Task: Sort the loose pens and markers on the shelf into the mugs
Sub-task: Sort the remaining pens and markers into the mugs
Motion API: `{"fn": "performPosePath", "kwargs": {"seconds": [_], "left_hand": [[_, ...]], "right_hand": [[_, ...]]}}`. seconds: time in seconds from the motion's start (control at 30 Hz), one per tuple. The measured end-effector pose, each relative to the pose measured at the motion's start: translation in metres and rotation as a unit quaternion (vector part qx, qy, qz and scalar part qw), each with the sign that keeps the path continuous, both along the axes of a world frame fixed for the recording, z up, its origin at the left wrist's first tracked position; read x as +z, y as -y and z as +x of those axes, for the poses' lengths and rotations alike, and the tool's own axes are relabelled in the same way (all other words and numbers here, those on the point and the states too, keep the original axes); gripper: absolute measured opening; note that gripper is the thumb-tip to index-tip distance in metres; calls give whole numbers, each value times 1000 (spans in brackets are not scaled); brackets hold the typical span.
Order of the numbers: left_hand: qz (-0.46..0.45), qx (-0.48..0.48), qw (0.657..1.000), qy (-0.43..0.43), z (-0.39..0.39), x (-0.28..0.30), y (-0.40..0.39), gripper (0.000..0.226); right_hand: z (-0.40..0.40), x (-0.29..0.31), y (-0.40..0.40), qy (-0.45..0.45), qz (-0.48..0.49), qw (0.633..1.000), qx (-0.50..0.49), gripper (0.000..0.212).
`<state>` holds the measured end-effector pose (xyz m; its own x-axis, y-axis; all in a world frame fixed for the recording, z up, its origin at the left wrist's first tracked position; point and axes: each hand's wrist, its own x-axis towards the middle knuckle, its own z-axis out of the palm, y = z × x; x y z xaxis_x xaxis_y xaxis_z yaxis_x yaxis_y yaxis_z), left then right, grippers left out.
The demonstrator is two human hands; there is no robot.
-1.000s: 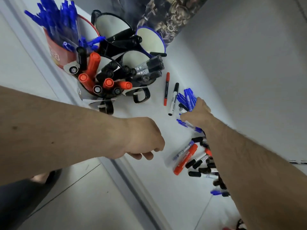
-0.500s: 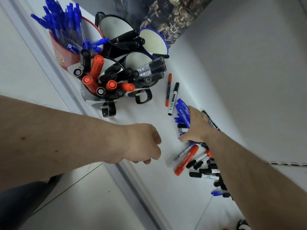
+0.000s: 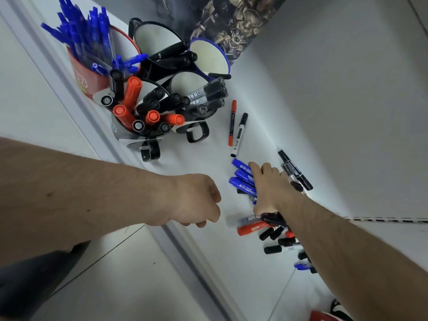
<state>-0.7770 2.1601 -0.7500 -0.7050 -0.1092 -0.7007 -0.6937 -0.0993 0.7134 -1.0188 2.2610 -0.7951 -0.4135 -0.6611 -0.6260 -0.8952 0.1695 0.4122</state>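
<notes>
My right hand lies over a bunch of blue markers on the white shelf, fingers curled round them; their caps stick out to the upper left. My left hand hovers at the shelf's front edge, curled in a fist with nothing seen in it. A red pen and a black-capped white pen lie loose beyond. Black markers lie right of my hand. Under my right forearm is a pile with a red marker and black-capped markers.
Mugs cluster at the back left: a red mug full of blue pens, a front mug with red and black markers, a black mug, a blue-rimmed mug. A dark poster stands behind. Floor tiles lie below.
My right hand has drawn back toward me with the blue markers, uncovering black markers on its right. My left hand has curled tighter and shifted slightly right.
</notes>
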Motion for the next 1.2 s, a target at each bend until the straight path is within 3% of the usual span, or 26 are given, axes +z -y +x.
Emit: {"fn": "performPosePath", "kwargs": {"seconds": [0.13,0.23,0.53,0.83,1.03,1.2], "left_hand": [[0,1,1000,-3,-2,0,-1,26],[-2,3,1000,-1,-3,1,-2,23],[9,21,1000,-4,-9,6,-11,23],[-11,11,1000,-6,-6,11,-13,17],[-82,-3,996,-22,-5,28,2,23],[-138,-21,990,-36,-10,63,8,9]], "right_hand": [[8,-3,-13,22,-42,999,27,81],[12,-5,-18,27,-77,997,2,69],[44,0,-15,112,-116,986,-39,62],[72,0,-23,73,-187,973,-114,56],[58,31,-28,89,-287,913,-276,47],[45,66,-44,77,-375,853,-355,45]]}}
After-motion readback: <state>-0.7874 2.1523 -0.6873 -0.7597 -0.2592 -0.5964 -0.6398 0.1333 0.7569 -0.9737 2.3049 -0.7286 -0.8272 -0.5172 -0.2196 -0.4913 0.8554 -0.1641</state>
